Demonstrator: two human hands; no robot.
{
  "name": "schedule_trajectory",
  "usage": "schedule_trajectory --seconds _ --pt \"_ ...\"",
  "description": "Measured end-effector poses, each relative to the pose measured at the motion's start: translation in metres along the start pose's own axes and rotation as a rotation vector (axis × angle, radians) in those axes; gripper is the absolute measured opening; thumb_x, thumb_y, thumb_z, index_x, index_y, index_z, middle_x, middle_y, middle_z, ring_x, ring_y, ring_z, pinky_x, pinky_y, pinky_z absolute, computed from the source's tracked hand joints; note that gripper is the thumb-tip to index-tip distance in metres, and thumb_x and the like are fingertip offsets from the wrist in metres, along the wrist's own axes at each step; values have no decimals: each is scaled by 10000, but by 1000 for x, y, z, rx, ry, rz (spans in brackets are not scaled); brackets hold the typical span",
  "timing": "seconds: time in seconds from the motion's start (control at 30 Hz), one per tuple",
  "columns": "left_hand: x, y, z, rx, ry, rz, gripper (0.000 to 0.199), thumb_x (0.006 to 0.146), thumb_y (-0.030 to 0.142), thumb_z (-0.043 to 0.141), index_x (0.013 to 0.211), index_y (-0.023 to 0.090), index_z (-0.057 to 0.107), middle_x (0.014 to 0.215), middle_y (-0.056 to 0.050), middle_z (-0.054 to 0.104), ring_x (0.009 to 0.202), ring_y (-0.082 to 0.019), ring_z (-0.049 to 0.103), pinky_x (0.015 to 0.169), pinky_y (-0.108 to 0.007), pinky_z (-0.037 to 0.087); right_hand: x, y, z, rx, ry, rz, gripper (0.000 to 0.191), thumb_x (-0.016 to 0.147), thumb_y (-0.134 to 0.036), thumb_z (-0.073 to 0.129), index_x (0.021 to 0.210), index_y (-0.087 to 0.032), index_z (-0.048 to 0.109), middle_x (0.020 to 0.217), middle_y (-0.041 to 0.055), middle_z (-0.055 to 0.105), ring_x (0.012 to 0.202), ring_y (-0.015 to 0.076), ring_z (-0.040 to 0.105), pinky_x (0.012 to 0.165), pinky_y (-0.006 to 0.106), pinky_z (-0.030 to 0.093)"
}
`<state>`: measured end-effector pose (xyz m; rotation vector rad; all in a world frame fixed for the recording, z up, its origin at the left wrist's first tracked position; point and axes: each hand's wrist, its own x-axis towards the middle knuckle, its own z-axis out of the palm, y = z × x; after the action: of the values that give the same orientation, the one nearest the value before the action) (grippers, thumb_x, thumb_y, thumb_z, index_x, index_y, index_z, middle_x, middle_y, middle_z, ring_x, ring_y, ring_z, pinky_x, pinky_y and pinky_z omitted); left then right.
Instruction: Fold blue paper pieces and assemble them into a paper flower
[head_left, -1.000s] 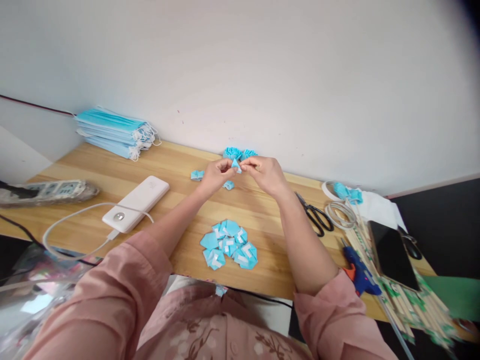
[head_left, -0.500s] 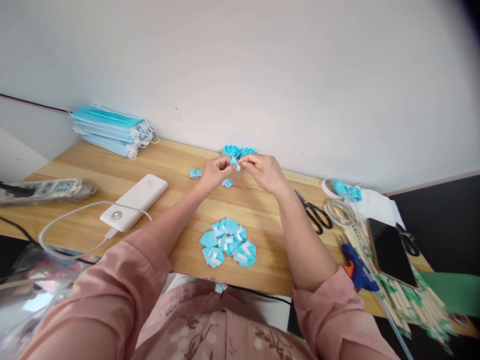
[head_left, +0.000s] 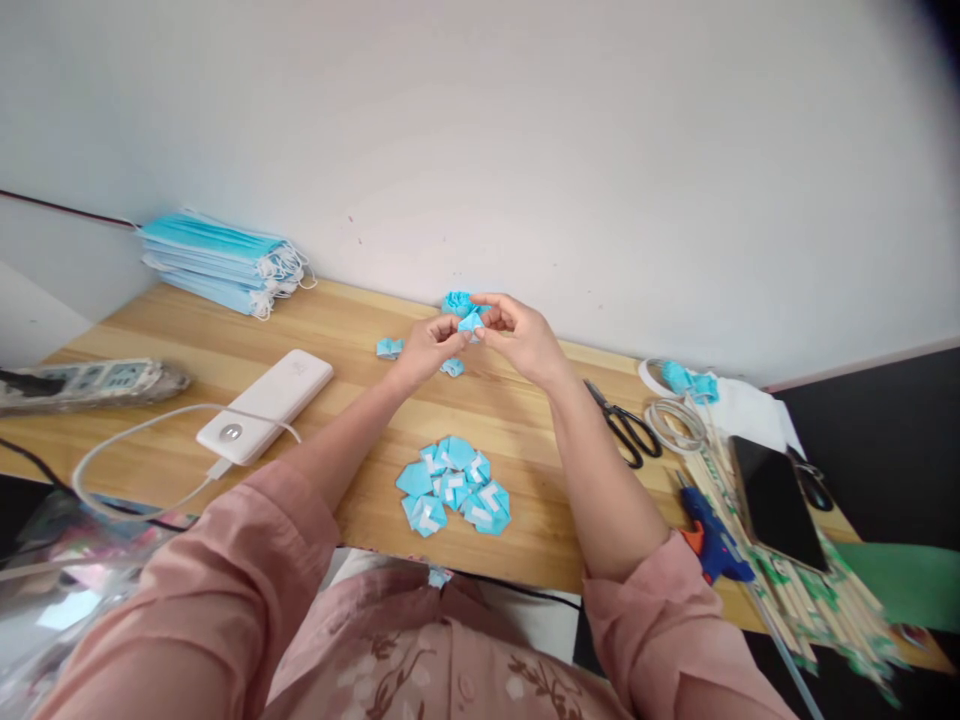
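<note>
One folded blue piece sits at the wearer's twelve o'clock, gripped by left hand and right hand together, with blue pile at its six and scissors at its four.

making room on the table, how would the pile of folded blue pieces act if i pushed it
The folded blue pieces look thin and sheet-like, so each is probably light. They overlap loosely on the table, so a push would likely spread them apart. Lying flat, they seem unlikely to roll.
</note>
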<state>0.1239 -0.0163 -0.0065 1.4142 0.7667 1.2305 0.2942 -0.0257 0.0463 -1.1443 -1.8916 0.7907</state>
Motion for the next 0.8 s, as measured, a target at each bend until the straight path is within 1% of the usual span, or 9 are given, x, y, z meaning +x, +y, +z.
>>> schedule_trajectory --seconds 0.1,0.2,0.3,0.4,0.53,0.6,0.67,0.8 --pt "-1 2 1 -5 -15 19 408 716 528 748 720 165 564 640 33 526 596 -86 463 557 -221 371 -1 -3 2 -29 25 -2 427 774 -250 617 1196 -192 646 890 15 676 865 171 645 850 333 523" --pt "-1 2 1 -6 -22 15 412 690 508 779 727 165 554 650 43 500 592 -78 432 545 -221 347 -1 -5 3 -34 38 -5 407 773 -230 608 1176 -193 648 830 -5 663 821 161 640 850 334 523" --pt "-2 1 2 -14 -15 -1 380 697 475 770 727 169 547 634 51 477 576 -75 407 536 -223 331 -1 -6 5 -30 55 -12 413 768 -224 613 1180 -197 634 797 -18 654 779 153 632 846 332 521" --pt "-1 2 2 -32 -10 -10 348 695 440 758 711 174 534 618 50 475 570 -78 407 535 -229 329 -1 -5 5 -10 58 -16 413 796 -240 601 1207 -209 614 799 -13 669 778 159 637 836 333 527" --pt "-1 5 3 -49 3 -20 333 667 426 762 709 173 550 615 44 500 581 -86 429 544 -232 337 0 -2 3 47 20 -17 398 857 -293 561 1244 -217 610 847 11 692 810 174 653 824 340 535" --pt "-1 6 3 -44 13 -24 334 660 426 763 701 173 550 615 43 505 584 -86 433 545 -231 338 0 -1 2 61 -7 -11 405 847 -303 574 1239 -211 620 857 14 691 822 177 656 821 338 532" --pt "-1 7 3 -43 18 -25 340 660 429 764 691 174 540 614 45 500 583 -84 430 546 -229 338 0 -2 1 45 -11 -3 431 810 -274 593 1232 -195 626 838 8 679 798 171 646 803 331 524" --pt "-1 5 3 -39 23 -20 344 683 446 757 700 169 553 626 36 516 583 -85 447 563 -229 361 0 -3 2 4 37 3 437 789 -240 583 1220 -184 628 818 -1 673 758 155 626 795 327 515"
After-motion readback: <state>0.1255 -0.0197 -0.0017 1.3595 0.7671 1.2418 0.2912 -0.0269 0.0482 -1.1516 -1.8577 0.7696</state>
